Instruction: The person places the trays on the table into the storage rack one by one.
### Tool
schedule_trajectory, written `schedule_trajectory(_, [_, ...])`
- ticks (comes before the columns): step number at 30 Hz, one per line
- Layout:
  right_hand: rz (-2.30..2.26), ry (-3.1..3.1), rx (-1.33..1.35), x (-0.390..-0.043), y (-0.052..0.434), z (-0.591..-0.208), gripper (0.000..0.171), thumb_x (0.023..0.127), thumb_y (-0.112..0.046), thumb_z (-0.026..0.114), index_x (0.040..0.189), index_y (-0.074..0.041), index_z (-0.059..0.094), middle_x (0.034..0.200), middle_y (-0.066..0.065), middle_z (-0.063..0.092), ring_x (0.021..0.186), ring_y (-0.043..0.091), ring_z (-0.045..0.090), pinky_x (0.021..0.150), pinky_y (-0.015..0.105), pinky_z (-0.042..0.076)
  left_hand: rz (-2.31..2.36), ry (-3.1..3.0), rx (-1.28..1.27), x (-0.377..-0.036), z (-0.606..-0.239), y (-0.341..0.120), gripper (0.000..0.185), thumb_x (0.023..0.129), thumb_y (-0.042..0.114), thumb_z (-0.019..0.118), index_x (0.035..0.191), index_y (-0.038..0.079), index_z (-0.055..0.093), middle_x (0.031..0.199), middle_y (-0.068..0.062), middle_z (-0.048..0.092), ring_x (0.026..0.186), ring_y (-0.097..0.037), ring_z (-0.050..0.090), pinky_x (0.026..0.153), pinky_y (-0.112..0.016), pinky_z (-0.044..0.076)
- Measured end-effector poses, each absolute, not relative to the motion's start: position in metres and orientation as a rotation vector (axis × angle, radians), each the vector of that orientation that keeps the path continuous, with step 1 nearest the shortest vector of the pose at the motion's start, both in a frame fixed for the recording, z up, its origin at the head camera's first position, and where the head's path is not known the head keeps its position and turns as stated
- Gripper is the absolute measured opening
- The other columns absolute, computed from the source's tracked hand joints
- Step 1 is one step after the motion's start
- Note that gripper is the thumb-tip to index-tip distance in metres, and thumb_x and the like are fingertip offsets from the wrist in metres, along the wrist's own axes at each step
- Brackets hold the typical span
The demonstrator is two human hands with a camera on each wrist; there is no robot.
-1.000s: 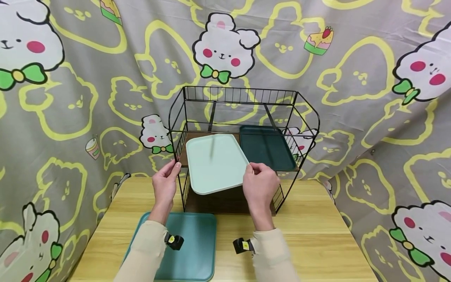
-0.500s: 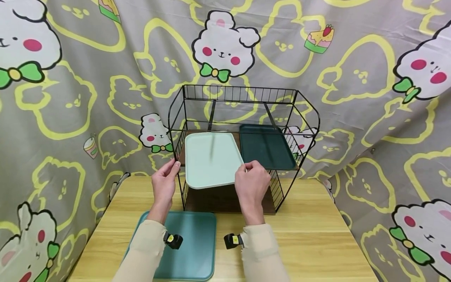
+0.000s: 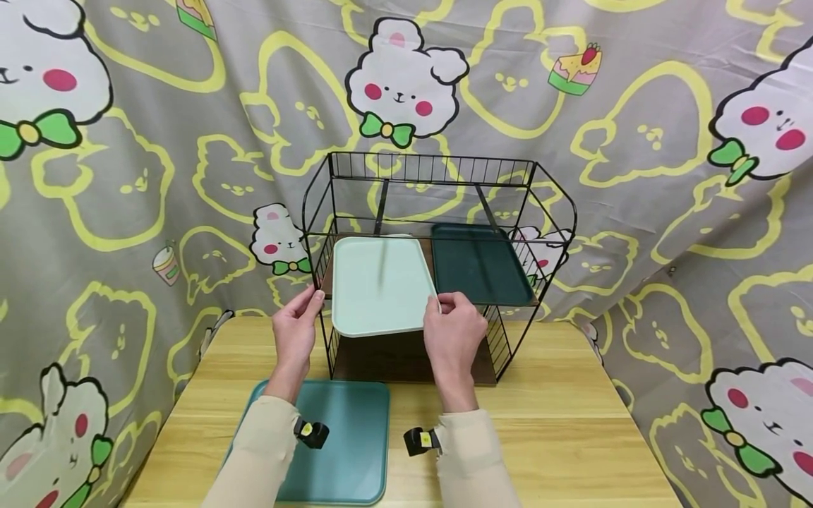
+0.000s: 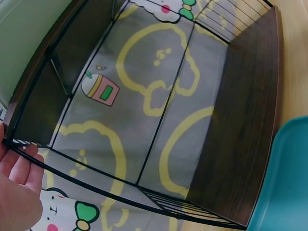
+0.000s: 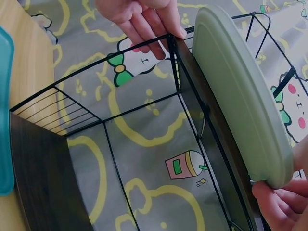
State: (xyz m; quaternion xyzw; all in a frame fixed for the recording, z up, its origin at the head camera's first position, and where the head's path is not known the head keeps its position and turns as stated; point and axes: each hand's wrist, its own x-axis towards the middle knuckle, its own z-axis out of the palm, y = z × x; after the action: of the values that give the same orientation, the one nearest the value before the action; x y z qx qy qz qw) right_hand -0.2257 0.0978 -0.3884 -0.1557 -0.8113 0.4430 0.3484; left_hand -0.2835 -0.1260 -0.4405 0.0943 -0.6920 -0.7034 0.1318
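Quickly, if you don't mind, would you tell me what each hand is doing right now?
Left hand: fingers curled on the black wire rack at its front left post.
Right hand: pinching the near right corner of the pale green tray.

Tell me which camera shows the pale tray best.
The head view: the whole pale tray lies on the rack's upper shelf, right hand at its corner. The right wrist view shows only its edge; the left wrist view, a sliver.
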Motion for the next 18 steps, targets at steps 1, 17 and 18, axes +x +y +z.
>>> schedule_trajectory(1, [1.156,-2.099,-0.387,-0.224,0.098,-0.389,0.015,0.094,-0.016,0.077,0.094,-0.001,0.081,0.079,0.014,0.078,0.076,0.034,0.072,0.077,0.051,0.060,-2.039,-2.008,0.276,-0.284,-0.441,-0.126,0.046,0.105,0.035,0.069,0.145,0.012,0.066,0.145,-0.014,0.067,0.110,0.001,0.060,0.089,-0.006,0.049])
schedule_trajectory(17, [1.206,-2.132,-0.139,-0.194,0.109,-0.402,0.048,0.082,-0.033,0.093,0.120,-0.006,0.081,0.104,0.011,0.079,0.086,0.023,0.078,0.083,0.045,0.065,-2.035,-2.013,0.284,-0.284,-0.441,-0.127,0.047,0.104,0.037,0.069,0.144,0.012,0.067,0.143,-0.016,0.068,0.110,-0.001,0.060,0.089,-0.007,0.049])
schedule_trajectory(18, [1.213,-2.139,-0.124,-0.193,0.109,-0.402,0.051,0.081,-0.033,0.095,0.121,-0.005,0.080,0.107,0.011,0.079,0.088,0.023,0.078,0.083,0.045,0.065,-2.035,-2.011,0.284,-0.284,-0.441,-0.127,0.047,0.104,0.037,0.069,0.144,0.012,0.067,0.143,-0.016,0.068,0.110,-0.001,0.060,0.089,-0.007,0.049])
